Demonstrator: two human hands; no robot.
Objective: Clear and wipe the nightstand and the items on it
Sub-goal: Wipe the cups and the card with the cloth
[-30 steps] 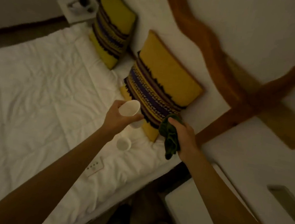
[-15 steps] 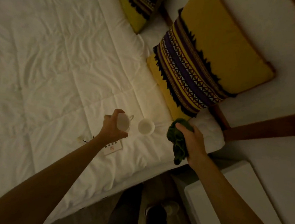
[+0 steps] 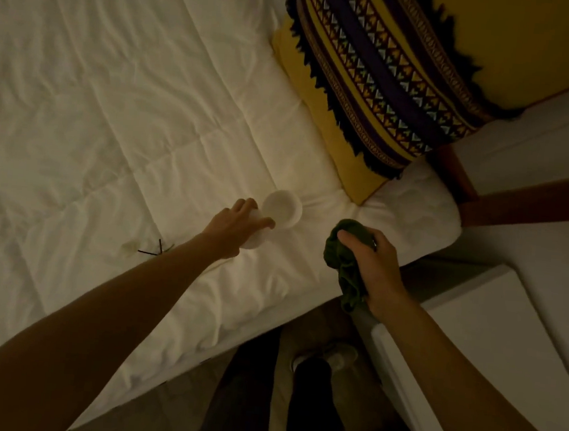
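On the bed (image 3: 120, 104), near its right edge and just short of the corner below the patterned yellow pillow (image 3: 384, 86), the cup that was held up in the air a second ago has been brought down to the quilt. Over the last second the view has also been tilted downward, so that the far pillow and the wall are lost from sight and the near edge of the bed, the floor and the white nightstand (image 3: 491, 353) at the lower right are seen more fully. From this it is judged that the clearing step is well under way: the nightstand top shows bare where it can be seen, and its items are being parked on the bed so that the surface can be wiped.

A second white cup (image 3: 283, 208), upright with its mouth showing, stands on the quilt just beyond the lowered one, touching it or nearly so. The carried cup (image 3: 253, 236) is gripped by the left hand (image 3: 232, 226), with the thumb and fingers curled round it; whether its base already rests on the quilt cannot be told. The right hand (image 3: 373, 267) is closed round a bunched dark green cloth (image 3: 344, 265), held above the bed's right edge, between the cups and the nightstand. A small dark hairpin-like thing (image 3: 154, 250) lies on the quilt to the left of the forearm.
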